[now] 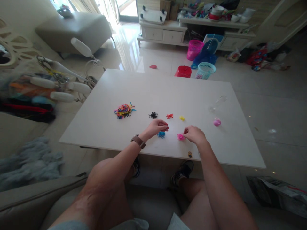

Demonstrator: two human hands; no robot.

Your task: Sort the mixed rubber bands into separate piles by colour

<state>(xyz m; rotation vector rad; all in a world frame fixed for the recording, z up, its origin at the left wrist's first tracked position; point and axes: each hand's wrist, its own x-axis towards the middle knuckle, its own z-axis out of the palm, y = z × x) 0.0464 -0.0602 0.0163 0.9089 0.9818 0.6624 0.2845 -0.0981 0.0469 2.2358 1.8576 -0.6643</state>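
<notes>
Small coloured strands, perhaps rubber bands, lie in piles on a white table (148,91). My left hand (157,127) is closed in a pinch just above the blue pile (161,135); a bit of red shows at its fingertips, too small to name. With fingertips pinched together, my right hand (195,134) touches the edge of the pink pile (180,137). Behind the hands lie a black pile (153,115), a red pile (169,116) and a yellow pile (182,118). A larger mixed-colour pile (124,111) sits to the left.
On the table's right are a pink ball-like object (217,122) and a clear plastic piece (221,99). A small yellow-brown figure (190,154) lies by the near edge. Beyond the far edge stand a red stool (183,71) and a light-blue basket (205,70).
</notes>
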